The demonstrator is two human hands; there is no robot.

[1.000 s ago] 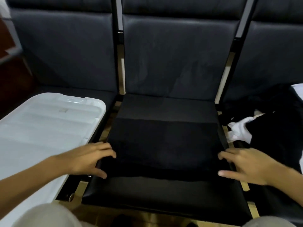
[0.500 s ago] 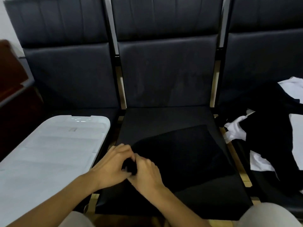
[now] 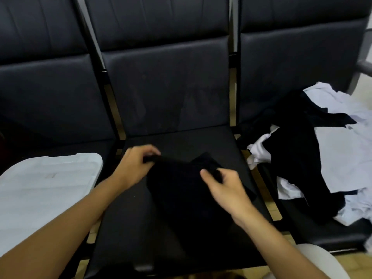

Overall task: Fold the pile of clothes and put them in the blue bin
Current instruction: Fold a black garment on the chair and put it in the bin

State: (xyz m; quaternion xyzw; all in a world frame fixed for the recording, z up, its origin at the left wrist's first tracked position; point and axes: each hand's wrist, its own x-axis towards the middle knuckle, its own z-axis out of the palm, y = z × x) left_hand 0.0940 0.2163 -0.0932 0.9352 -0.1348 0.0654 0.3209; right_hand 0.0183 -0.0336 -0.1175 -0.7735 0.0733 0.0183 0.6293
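Left hand [image 3: 135, 165]: fingers curled, pinched the left top edge of the black garment [image 3: 187, 190].
Right hand [image 3: 223, 188]: thumb and fingers clamped on the garment's right top edge — cloth bunched under the thumb.
Black garment: partly folded, lay on the middle seat [image 3: 177, 228], upper edge raised between both hands.
Clothes pile [image 3: 314, 158]: black and white pieces, heaped loose on the right seat, apart from the held garment.
White lid [image 3: 46, 188]: ribbed plastic, sat on the left seat — just beside the left forearm.
Seat backs [image 3: 167, 87]: dark padded, upright behind all three seats.
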